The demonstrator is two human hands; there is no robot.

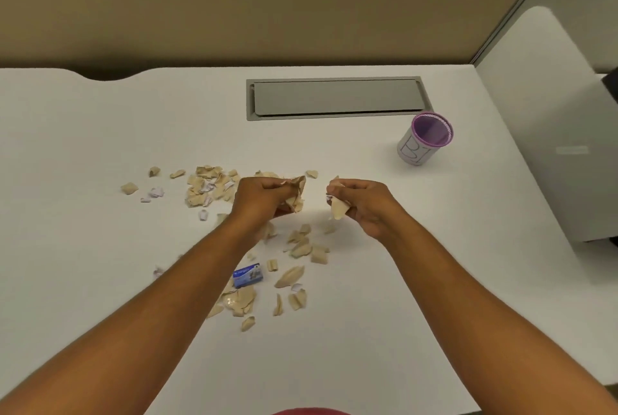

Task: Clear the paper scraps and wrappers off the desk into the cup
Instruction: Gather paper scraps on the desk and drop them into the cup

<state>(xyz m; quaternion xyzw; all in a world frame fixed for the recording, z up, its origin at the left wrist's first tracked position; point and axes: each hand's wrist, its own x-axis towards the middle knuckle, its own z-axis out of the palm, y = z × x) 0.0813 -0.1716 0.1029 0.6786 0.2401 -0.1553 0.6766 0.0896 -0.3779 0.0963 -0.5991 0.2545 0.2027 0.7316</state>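
Observation:
Tan and white paper scraps (pixel 209 185) lie scattered across the middle of the white desk (pixel 100 147), with more scraps (pixel 302 247) below my hands. My left hand (pixel 261 195) is closed around a bunch of tan scraps (pixel 296 192) just above the desk. My right hand (pixel 359 202) grips another tan scrap (pixel 339 207) beside it. A small blue wrapper (pixel 248 275) lies near my left forearm. The cup (pixel 424 139), white with a purple rim, stands upright at the right rear, apart from both hands.
A grey cable hatch (pixel 334 98) is set into the desk behind the scraps. A tan partition wall runs along the back. A white side panel (pixel 548 133) borders the desk on the right, just past the cup.

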